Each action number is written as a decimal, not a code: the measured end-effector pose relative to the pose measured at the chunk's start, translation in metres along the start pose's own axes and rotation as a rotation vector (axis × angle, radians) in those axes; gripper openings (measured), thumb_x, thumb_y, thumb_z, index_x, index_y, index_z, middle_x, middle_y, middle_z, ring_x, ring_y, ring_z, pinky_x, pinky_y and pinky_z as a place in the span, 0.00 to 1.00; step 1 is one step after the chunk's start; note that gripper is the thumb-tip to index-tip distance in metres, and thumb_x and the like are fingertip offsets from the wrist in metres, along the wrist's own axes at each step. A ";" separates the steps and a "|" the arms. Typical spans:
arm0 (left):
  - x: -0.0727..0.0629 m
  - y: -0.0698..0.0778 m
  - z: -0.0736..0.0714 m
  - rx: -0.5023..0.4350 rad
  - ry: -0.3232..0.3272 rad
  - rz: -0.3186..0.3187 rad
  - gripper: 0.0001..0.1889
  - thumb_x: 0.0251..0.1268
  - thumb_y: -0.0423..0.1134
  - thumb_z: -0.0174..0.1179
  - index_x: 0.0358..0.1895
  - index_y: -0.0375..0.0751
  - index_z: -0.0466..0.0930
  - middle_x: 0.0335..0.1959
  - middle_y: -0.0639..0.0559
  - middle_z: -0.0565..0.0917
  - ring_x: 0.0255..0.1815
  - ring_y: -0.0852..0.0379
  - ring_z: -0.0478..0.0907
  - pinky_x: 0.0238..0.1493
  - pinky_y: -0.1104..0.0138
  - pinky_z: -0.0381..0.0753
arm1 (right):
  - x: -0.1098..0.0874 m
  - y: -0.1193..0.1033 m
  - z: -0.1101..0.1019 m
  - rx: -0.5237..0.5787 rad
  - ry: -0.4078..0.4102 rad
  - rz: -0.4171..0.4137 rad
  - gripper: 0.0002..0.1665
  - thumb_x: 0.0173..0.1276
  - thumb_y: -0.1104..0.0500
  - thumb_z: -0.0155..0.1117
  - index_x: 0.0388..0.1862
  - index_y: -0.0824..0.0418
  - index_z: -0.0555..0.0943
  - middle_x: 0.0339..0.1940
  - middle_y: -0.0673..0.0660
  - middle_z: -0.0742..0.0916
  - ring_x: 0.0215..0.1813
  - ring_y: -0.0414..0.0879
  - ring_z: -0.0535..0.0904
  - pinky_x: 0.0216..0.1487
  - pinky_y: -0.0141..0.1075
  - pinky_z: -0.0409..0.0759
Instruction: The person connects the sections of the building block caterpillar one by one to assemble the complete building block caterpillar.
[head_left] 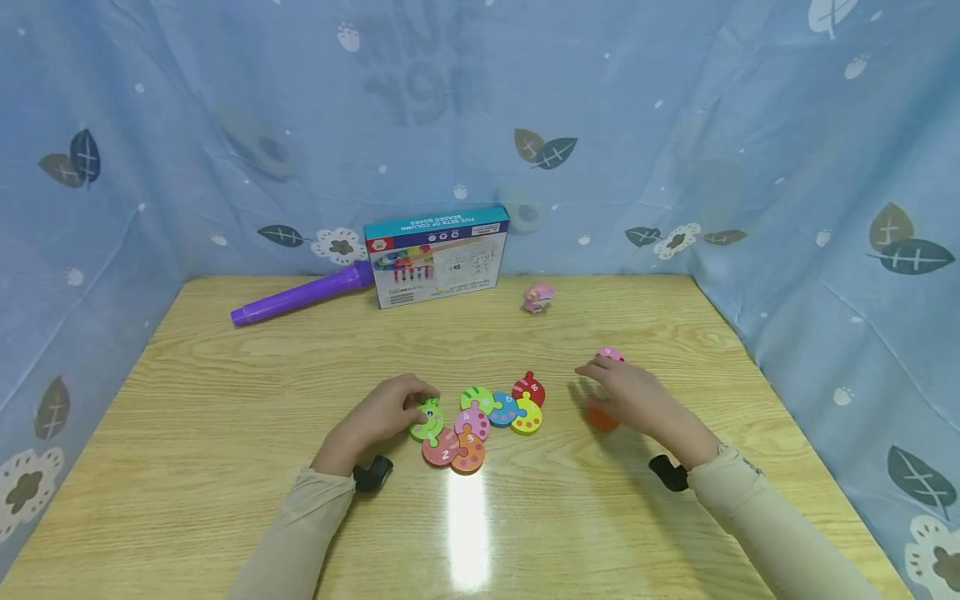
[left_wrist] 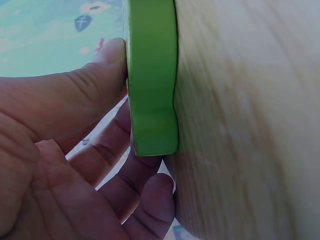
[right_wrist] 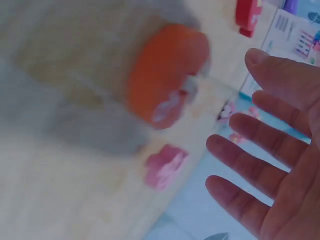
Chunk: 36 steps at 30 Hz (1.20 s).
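My left hand (head_left: 381, 410) is at the green caterpillar-head puzzle piece (head_left: 427, 423), which has a smiling face. The left wrist view shows the thumb (left_wrist: 107, 60) on the face of the green piece (left_wrist: 152, 100), with fingers curled at its edge. Joined to the head is a winding row of numbered pieces, among them the orange 3 (head_left: 468, 454), blue 6 (head_left: 503, 409) and red 8 (head_left: 528, 390). My right hand (head_left: 633, 398) hovers with fingers spread, holding nothing. Below it lies a loose orange piece (right_wrist: 162, 75), partly covered in the head view; a pink piece (right_wrist: 166, 166) lies beyond.
At the back of the wooden table (head_left: 262, 400) stands a bead-toy box (head_left: 442, 262). Against its left side rests a purple stick (head_left: 303, 296). A small pink toy figure (head_left: 537, 297) is to the box's right. Blue patterned cloth (head_left: 600, 100) surrounds the table.
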<state>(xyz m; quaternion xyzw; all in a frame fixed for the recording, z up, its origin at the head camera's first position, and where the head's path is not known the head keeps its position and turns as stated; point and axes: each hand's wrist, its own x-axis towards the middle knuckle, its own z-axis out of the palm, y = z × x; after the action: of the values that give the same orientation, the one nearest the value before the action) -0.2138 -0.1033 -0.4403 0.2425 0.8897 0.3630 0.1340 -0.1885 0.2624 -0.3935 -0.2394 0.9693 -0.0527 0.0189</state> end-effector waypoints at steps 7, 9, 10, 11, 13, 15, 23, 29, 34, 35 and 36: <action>-0.001 0.002 -0.001 -0.005 0.000 -0.007 0.17 0.54 0.29 0.63 0.49 0.40 0.80 0.39 0.54 0.78 0.37 0.59 0.71 0.41 0.64 0.72 | -0.016 0.020 0.006 0.043 0.059 0.122 0.27 0.56 0.58 0.68 0.55 0.65 0.76 0.50 0.62 0.80 0.43 0.54 0.79 0.32 0.44 0.78; -0.001 0.001 -0.001 -0.004 -0.001 -0.011 0.17 0.54 0.29 0.63 0.50 0.41 0.80 0.39 0.54 0.78 0.37 0.59 0.71 0.41 0.64 0.72 | -0.016 0.028 0.007 0.067 0.081 0.148 0.25 0.57 0.58 0.67 0.53 0.65 0.76 0.47 0.62 0.81 0.40 0.53 0.79 0.33 0.45 0.78; -0.001 0.001 -0.001 -0.005 -0.002 -0.013 0.17 0.55 0.29 0.63 0.50 0.41 0.80 0.39 0.54 0.78 0.37 0.59 0.71 0.41 0.64 0.72 | -0.015 0.032 0.008 0.075 0.094 0.160 0.24 0.58 0.58 0.66 0.52 0.65 0.77 0.45 0.62 0.81 0.40 0.54 0.79 0.34 0.47 0.78; -0.001 0.001 -0.001 -0.006 -0.002 -0.016 0.17 0.55 0.29 0.63 0.50 0.41 0.80 0.39 0.54 0.79 0.37 0.59 0.71 0.41 0.64 0.71 | -0.014 0.035 0.009 0.078 0.097 0.181 0.23 0.58 0.58 0.66 0.52 0.65 0.77 0.45 0.62 0.81 0.41 0.54 0.79 0.34 0.47 0.78; -0.001 0.001 -0.001 -0.007 -0.001 -0.017 0.17 0.55 0.29 0.63 0.50 0.41 0.80 0.39 0.54 0.78 0.37 0.59 0.70 0.40 0.64 0.71 | -0.010 0.042 0.009 0.087 0.094 0.223 0.23 0.59 0.58 0.64 0.53 0.65 0.76 0.47 0.64 0.80 0.42 0.57 0.79 0.34 0.49 0.78; -0.001 0.001 -0.001 -0.009 -0.001 -0.016 0.17 0.55 0.29 0.63 0.50 0.41 0.80 0.38 0.54 0.78 0.36 0.59 0.70 0.40 0.64 0.71 | -0.005 0.047 0.009 0.096 0.071 0.260 0.27 0.60 0.57 0.64 0.57 0.66 0.74 0.51 0.66 0.78 0.46 0.60 0.78 0.38 0.52 0.77; 0.000 0.001 0.000 -0.029 -0.008 -0.016 0.17 0.55 0.29 0.62 0.50 0.41 0.80 0.38 0.54 0.78 0.34 0.59 0.68 0.38 0.65 0.70 | 0.011 0.056 0.016 0.123 0.033 0.281 0.26 0.62 0.58 0.59 0.58 0.68 0.73 0.48 0.69 0.78 0.37 0.55 0.75 0.32 0.46 0.74; -0.001 0.000 0.001 -0.029 -0.004 -0.014 0.17 0.55 0.29 0.63 0.50 0.40 0.80 0.37 0.54 0.77 0.32 0.58 0.67 0.36 0.65 0.69 | 0.020 0.050 0.020 0.135 0.082 0.220 0.22 0.59 0.63 0.59 0.53 0.69 0.76 0.46 0.67 0.79 0.38 0.54 0.76 0.37 0.46 0.75; -0.001 0.000 0.000 -0.030 0.003 -0.022 0.16 0.55 0.29 0.63 0.49 0.41 0.80 0.35 0.55 0.77 0.32 0.58 0.67 0.36 0.66 0.69 | 0.033 0.034 0.017 0.177 0.074 0.135 0.23 0.58 0.64 0.61 0.54 0.69 0.75 0.45 0.64 0.80 0.37 0.50 0.74 0.38 0.43 0.74; -0.001 0.000 0.001 -0.033 0.004 -0.025 0.16 0.55 0.29 0.63 0.49 0.41 0.80 0.35 0.55 0.76 0.32 0.58 0.67 0.36 0.66 0.69 | 0.036 0.030 0.016 0.188 0.069 0.121 0.23 0.59 0.64 0.61 0.54 0.69 0.75 0.45 0.63 0.80 0.36 0.49 0.73 0.38 0.42 0.74; -0.001 0.000 0.001 -0.033 0.005 -0.024 0.16 0.55 0.29 0.63 0.49 0.41 0.80 0.35 0.55 0.76 0.32 0.58 0.67 0.36 0.66 0.69 | 0.039 0.026 0.015 0.193 0.065 0.100 0.22 0.59 0.64 0.61 0.54 0.68 0.75 0.44 0.62 0.80 0.36 0.49 0.73 0.38 0.42 0.74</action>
<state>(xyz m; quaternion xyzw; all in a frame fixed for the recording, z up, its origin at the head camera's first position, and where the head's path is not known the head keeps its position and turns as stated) -0.2127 -0.1033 -0.4404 0.2289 0.8867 0.3765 0.1400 -0.2338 0.2655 -0.4114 -0.1857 0.9706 -0.1524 0.0128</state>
